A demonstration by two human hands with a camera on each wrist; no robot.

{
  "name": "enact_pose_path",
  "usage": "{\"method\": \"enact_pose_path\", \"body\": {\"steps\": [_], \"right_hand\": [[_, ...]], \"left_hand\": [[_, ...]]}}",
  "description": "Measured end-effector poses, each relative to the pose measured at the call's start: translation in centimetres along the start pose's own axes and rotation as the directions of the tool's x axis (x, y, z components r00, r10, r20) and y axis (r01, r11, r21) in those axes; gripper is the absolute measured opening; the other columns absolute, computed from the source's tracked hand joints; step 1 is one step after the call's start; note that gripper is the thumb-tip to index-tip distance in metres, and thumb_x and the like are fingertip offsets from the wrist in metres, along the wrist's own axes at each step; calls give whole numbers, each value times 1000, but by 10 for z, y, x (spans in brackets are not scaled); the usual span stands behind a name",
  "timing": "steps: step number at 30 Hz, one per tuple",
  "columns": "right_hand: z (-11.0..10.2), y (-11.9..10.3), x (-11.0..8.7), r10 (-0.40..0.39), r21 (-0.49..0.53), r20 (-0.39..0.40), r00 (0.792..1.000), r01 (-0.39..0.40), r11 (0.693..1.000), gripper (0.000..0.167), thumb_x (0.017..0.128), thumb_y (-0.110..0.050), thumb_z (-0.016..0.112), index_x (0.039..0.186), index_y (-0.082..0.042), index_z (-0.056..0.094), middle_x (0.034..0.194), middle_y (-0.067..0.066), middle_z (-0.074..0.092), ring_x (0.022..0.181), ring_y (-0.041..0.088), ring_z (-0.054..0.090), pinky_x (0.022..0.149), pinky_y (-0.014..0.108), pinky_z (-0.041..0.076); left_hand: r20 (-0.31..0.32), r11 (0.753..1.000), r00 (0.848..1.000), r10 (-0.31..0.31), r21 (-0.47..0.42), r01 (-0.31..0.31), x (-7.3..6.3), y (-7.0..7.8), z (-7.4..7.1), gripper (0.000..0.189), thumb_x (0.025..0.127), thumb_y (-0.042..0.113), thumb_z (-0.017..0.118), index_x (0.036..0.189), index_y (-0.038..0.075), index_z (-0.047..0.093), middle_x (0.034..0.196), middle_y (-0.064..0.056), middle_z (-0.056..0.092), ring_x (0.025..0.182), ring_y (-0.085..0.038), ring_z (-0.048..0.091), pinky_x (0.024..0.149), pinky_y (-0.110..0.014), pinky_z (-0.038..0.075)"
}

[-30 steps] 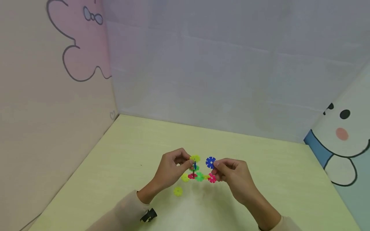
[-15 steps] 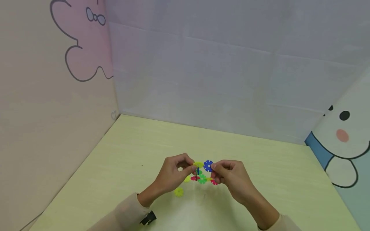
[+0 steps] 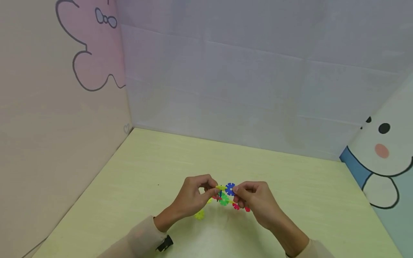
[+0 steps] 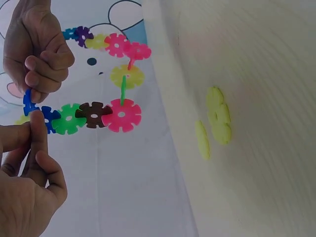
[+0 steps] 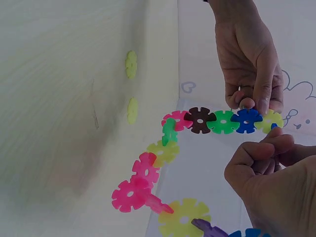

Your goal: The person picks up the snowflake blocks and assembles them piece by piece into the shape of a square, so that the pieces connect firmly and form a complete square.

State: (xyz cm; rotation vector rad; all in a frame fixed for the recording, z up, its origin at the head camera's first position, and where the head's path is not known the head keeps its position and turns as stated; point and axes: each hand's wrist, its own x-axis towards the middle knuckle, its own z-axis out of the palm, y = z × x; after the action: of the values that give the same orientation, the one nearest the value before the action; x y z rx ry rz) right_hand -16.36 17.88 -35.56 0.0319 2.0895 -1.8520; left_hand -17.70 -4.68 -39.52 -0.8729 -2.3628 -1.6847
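Observation:
A chain of notched plastic discs in several colours hangs between the hands, with a green disc (image 3: pixel 224 199) and a pink disc (image 4: pixel 122 116) among its links. My left hand (image 3: pixel 197 195) pinches the yellow notched disc (image 5: pixel 270 120) at one end of it, beside a blue link (image 5: pixel 247 121). Between the right hand's (image 3: pixel 256 197) thumb and fingers is a blue notched disc (image 3: pixel 230 189), its edge right at the yellow one. Fingers partly cover both discs. The chain's other stretch, with a purple disc (image 4: pixel 84 37), passes behind the right hand in the left wrist view.
Two loose yellow discs lie on the pale table (image 3: pixel 155 157), one yellow disc (image 4: pixel 218 116) close to another yellow disc (image 4: pixel 203 139). A small black object (image 3: pixel 165 243) shows under the left sleeve. Wall panels with cartoon drawings (image 3: pixel 384 143) border the table.
The right hand has brought the blue disc left and slightly down, closing the gap to the yellow disc. My left hand has shifted a little right and down.

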Motion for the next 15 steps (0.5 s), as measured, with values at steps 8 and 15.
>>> {"method": "enact_pose_path", "body": {"steps": [8,15], "right_hand": [[3,1,5,32,20,15,999,-32,999,19,102,-8,62,104,10,69,77,5,66,66,15,54,61,21,50],[-3,1,4,-2,31,142,990,-2,1000,27,104,-14,61,107,12,66,79,4,64,69,14,55,66,20,53]], "left_hand": [[69,991,992,101,82,-107,5,1,-8,9,96,4,71,90,11,70,78,-2,74,69,-10,68,67,-23,57],[85,979,994,67,185,-82,6,9,-13,23,90,14,80,111,15,70,104,1,70,72,2,61,63,-21,49]]}}
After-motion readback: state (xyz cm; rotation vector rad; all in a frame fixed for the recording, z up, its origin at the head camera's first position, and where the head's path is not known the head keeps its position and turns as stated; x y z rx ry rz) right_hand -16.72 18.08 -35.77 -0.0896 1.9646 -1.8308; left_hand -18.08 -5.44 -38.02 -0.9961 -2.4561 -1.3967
